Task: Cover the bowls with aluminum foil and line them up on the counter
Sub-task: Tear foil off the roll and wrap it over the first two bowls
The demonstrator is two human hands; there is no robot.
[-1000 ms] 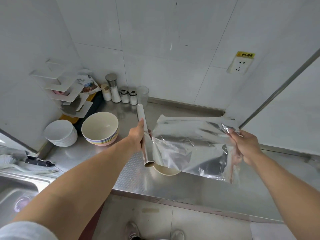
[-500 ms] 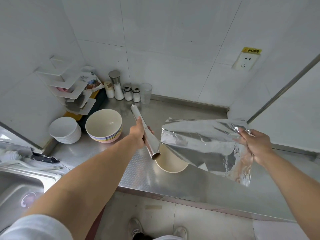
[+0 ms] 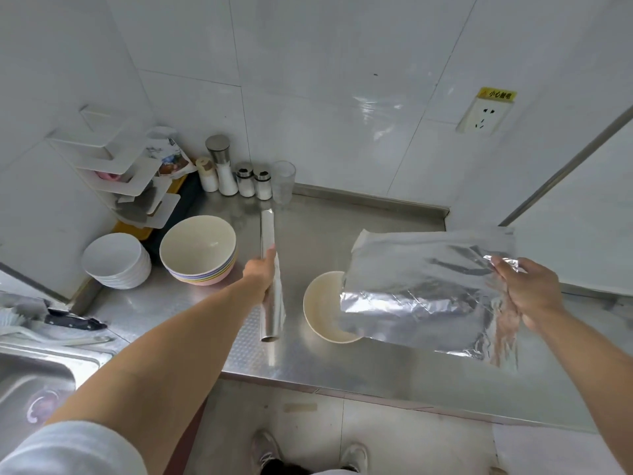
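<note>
Your left hand point(image 3: 262, 274) clamped roll point(image 3: 271, 286); right hand point(image 3: 524, 289) pinched loose foil point(image 3: 421, 293) above bowl point(image 3: 323, 308) on tabletop point(image 3: 376, 365). Advice: park roll, centre sheet, crimp rim evenly.

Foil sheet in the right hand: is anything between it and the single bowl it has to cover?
Nothing visible. The foil sheet, held by the right hand, hangs above the right part of the single bowl, with no object in between. The foil roll, in the left hand, lies left of the bowl.
</note>
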